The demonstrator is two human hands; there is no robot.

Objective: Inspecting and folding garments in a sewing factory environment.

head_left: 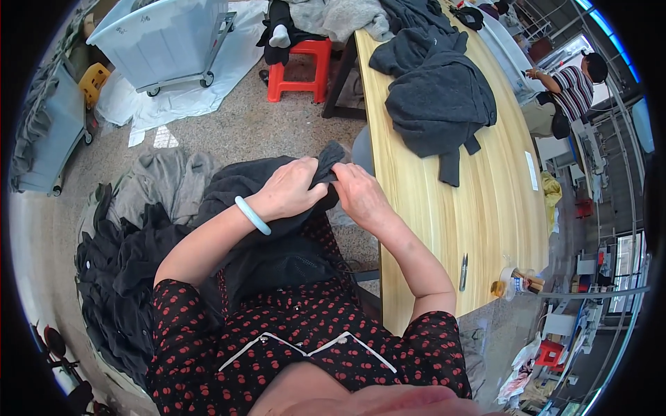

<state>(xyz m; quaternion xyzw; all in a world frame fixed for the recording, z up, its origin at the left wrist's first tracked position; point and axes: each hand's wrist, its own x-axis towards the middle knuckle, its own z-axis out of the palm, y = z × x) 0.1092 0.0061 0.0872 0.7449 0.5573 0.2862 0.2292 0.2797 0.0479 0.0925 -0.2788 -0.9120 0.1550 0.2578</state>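
Observation:
A dark grey knit garment (243, 177) lies across my lap, and one narrow end of it is raised between my hands. My left hand (291, 187) is closed on the cloth, a pale bangle round its wrist. Close beside it, my right hand (359, 195) pinches the same raised end, fingers curled. Both hands are just left of the wooden table (409, 256). On the table's far part rests a bundled dark grey garment (444, 104), one sleeve reaching toward me.
Dark clothes (125, 263) and lighter grey clothes (159, 184) are heaped at my left. Beyond are a red stool (300, 73) and a wheeled white bin (163, 45). A slim dark tool (463, 272) lies on the table. Another person (572, 93) is beyond the table.

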